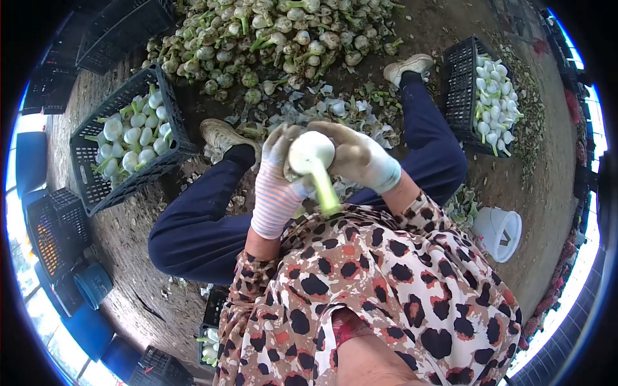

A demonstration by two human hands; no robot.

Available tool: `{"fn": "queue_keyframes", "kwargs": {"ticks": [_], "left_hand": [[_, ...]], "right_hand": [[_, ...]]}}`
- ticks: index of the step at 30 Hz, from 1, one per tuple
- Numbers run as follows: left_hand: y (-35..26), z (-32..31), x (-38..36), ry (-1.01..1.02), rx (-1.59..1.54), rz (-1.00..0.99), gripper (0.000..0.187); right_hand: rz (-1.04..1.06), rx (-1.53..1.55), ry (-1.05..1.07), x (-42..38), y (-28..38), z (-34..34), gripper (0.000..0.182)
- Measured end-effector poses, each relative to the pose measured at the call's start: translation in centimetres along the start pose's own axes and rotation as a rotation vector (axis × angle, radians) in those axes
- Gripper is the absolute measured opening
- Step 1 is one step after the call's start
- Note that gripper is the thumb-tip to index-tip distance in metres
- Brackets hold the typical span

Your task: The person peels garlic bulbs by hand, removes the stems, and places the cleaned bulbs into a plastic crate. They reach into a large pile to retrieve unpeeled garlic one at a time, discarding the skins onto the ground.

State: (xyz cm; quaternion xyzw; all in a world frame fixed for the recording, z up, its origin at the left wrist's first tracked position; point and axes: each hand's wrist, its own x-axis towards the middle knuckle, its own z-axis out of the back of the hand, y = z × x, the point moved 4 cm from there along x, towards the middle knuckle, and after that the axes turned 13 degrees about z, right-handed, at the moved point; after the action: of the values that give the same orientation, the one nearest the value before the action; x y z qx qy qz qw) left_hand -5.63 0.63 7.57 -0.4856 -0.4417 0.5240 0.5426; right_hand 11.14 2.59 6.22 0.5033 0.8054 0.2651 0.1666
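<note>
A smooth white onion bulb (311,152) with a thick pale-green stem is held up in front of my chest, its stem pointing down toward me. My left hand (275,180), in a striped glove with a soiled palm, grips it from the left, the thumb near the base of the stem. On the other side, my right hand (360,156), in a soiled white glove, curls its fingers over the bulb's top and right side. Some of the fingertips are hidden behind the bulb. Peeled skins (335,106) lie on the ground just past my hands.
A large pile of unpeeled bulbs (277,42) lies ahead between my feet. Crates of white bulbs stand at left (132,138) and right (476,96). A white bucket (499,233) is by my right leg. More crates (55,231) and a blue tub (93,285) stand at far left.
</note>
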Motion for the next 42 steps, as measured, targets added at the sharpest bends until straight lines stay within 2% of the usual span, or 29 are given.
{"fn": "queue_keyframes", "kwargs": {"ticks": [1, 3, 4, 6, 7, 9, 10, 11, 13, 17, 19, 20, 21, 23, 25, 27, 28, 29, 30, 31, 32, 33, 35, 38, 39, 40, 41, 42], "left_hand": [[-0.5, 0.0, 0.1, 0.032, 0.089, -0.064, 0.071], [-0.8, 0.4, 0.4, 0.029, 0.246, 0.09, 0.065], [-0.9, 0.6, 0.1, 0.026, 0.247, 0.093, 0.065], [0.3, 1.3, -0.6, 0.038, 0.007, 0.385, 0.044], [0.4, 1.4, -0.8, 0.032, 0.009, 0.396, 0.044], [0.2, 1.1, -0.3, 0.035, 0.207, 0.316, 0.028], [0.3, 1.1, -0.2, 0.024, 0.238, 0.274, 0.025], [0.4, 1.2, -0.2, 0.023, 0.235, 0.274, 0.025], [0.0, 1.6, -0.1, -0.039, 0.378, 0.127, 0.021], [0.9, 1.6, -0.3, -0.074, 0.524, 0.039, 0.016], [1.7, 1.9, -0.1, -0.07, 0.3, 0.214, 0.013], [2.2, 1.8, -0.4, -0.05, -0.071, 0.499, 0.014], [1.7, 2.0, -0.6, -0.033, -0.327, 0.598, 0.019], [1.3, 1.7, -1.0, -0.021, -0.405, 0.54, 0.025], [0.8, 1.9, -1.2, 0.126, -0.091, 0.504, 0.03], [-0.1, 1.8, -1.0, 0.13, -0.003, 0.508, 0.03], [0.0, 1.9, -0.8, 0.118, 0.162, 0.443, 0.027], [0.2, 1.8, -0.5, 0.108, 0.325, 0.375, 0.023], [0.2, 1.7, -0.4, 0.082, 0.361, 0.272, 0.019], [0.2, 1.6, -0.5, 0.088, 0.358, 0.275, 0.019], [-0.2, 1.5, -0.6, 0.093, 0.454, 0.198, 0.018], [-0.5, 1.4, -0.7, 0.097, 0.549, 0.12, 0.017], [0.7, 1.2, -1.0, 0.134, 0.591, 0.143, 0.017], [1.4, 1.2, -1.3, 0.107, 0.55, 0.085, 0.016], [2.2, 1.8, -1.2, 0.061, 0.339, 0.296, 0.016], [3.2, 2.3, -1.1, 0.011, 0.122, 0.498, 0.016], [4.0, 2.8, -0.9, -0.022, -0.223, 0.642, 0.019], [5.2, 3.4, -0.7, -0.051, -0.393, 0.675, 0.02]], "right_hand": [[-0.04, -0.398, -0.05, 0.2, 0.3, -0.2, 0.071], [0.045, -0.338, -0.09, 0.1, 0.0, 0.0, 0.062], [0.041, -0.336, -0.088, 0.0, 0.0, -0.2, 0.062], [0.088, -0.607, -0.108, -0.3, 0.7, -0.7, 0.059], [0.078, -0.599, -0.107, -0.3, 0.7, -1.1, 0.059], [0.295, -1.266, 0.177, 0.1, 1.5, -2.8, 0.056], [0.364, -1.363, 0.208, 0.2, 1.6, -3.3, 0.051], [0.363, -1.366, 0.209, 0.2, 1.6, -3.3, 0.051], [0.36, -1.323, 0.197, 0.2, 1.6, -3.3, 0.052], [0.294, -1.339, 0.231, -0.2, 1.7, -3.4, 0.053], [-0.177, -0.824, -0.067, -0.5, 1.1, -2.7, 0.056], [-0.127, -0.797, -0.052, -0.4, 1.1, -2.4, 0.058], [-0.128, -0.796, -0.054, -0.5, 0.8, -1.9, 0.058], [0.064, -0.791, -0.041, -0.2, 0.8, -1.5, 0.059], [0.069, -0.837, -0.055, 0.0, 0.7, -1.4, 0.057], [0.22, -1.291, 0.154, 0.3, 1.3, -2.5, 0.054], [0.366, -1.411, 0.297, 0.6, 1.6, -3.5, 0.052], [0.363, -1.412, 0.296, 0.8, 1.9, -3.9, 0.052], [0.38, -1.503, 0.372, 0.8, 2.1, -4.6, 0.054], [0.396, -1.594, 0.447, 0.6, 2.2, -5.2, 0.055], [0.294, -1.631, 0.505, 0.7, 2.2, -5.2, 0.058], [0.289, -1.63, 0.501, 0.7, 2.1, -4.9, 0.058], [0.378, -1.626, 0.577, 0.8, 1.8, -4.6, 0.057], [0.32, -1.54, 0.605, 1.0, 1.9, -3.6, 0.057], [0.303, -1.476, 0.595, 1.0, 2.0, -3.3, 0.057], [0.195, -1.384, 0.567, 0.9, 2.0, -3.0, 0.06], [0.197, -1.385, 0.572, 0.6, 1.9, -2.8, 0.06], [0.084, -1.072, 0.386, -0.1, 1.3, -1.7, 0.062]]}}
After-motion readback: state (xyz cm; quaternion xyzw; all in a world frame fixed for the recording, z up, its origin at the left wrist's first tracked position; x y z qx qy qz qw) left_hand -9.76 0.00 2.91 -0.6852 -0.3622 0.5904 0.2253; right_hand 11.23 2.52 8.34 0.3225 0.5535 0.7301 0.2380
